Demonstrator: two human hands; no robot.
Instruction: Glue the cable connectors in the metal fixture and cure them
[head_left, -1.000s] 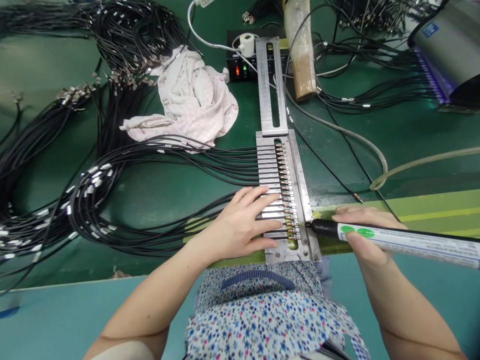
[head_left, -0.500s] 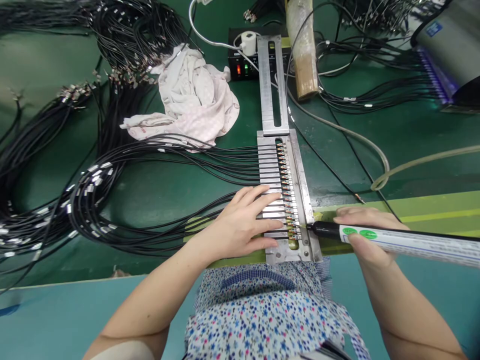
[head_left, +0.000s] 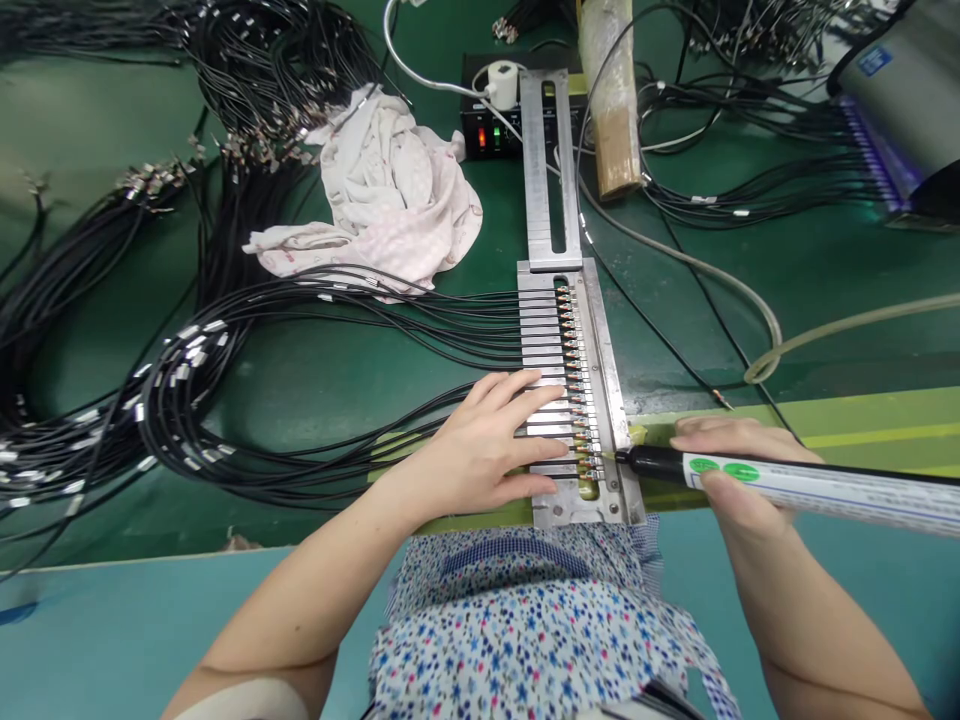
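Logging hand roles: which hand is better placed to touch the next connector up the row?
Probably right: the right hand holds the marker, tip at the connector row; the left hand lies flat on the jig.

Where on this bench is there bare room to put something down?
Bare green mat lies inside the cable loop, left of the jig, and right of it up to the hose. The far corners are crowded with cable bundles.
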